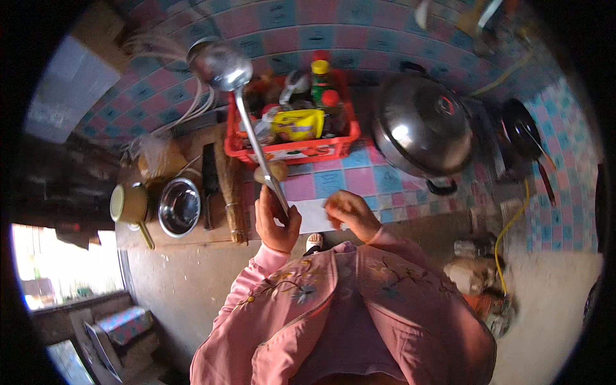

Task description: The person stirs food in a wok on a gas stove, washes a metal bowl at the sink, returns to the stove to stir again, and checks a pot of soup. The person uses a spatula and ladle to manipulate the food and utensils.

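Observation:
My left hand (276, 224) grips the handle of a long metal ladle (251, 125), its round bowl raised at the upper left over the tiled wall. A round brown thing (272, 172), perhaps a potato, shows behind the handle. Blurred and with curled fingers, my right hand (353, 214) is over the counter edge and holds nothing that I can make out. Between the hands lies a white sheet (313, 215). Behind them stands a red plastic basket (308, 153) with bottles and a yellow packet (298, 124).
Right of the basket sits a large lidded metal pan (426, 125); a black frying pan (520, 129) is beyond it. To the left are a whisk brush (231, 192), a cleaver (209, 173), a steel bowl (179, 207) and a yellowish dipper (130, 203). A yellow hose (510, 221) hangs at right.

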### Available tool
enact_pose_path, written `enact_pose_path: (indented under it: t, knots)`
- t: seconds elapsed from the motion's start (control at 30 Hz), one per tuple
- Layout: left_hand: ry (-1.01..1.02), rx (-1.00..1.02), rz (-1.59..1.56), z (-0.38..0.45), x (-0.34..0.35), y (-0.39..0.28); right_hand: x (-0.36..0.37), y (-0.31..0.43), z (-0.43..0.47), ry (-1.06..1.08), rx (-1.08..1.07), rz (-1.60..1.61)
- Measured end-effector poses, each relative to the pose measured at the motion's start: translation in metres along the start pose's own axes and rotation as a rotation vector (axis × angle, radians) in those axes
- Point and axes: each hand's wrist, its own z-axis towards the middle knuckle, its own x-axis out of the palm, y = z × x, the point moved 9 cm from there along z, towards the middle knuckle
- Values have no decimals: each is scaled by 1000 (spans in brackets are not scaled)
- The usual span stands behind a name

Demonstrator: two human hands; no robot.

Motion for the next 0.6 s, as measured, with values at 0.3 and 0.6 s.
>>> enact_pose_path:
  t: [0.3,0.6]
  knots:
    - [505,495,-337,-39,193,-170,-131,56,-107,-344,-475,-233]
    - [501,271,-6,71,339,-210,-364,84,-357,-1216,-247,-308]
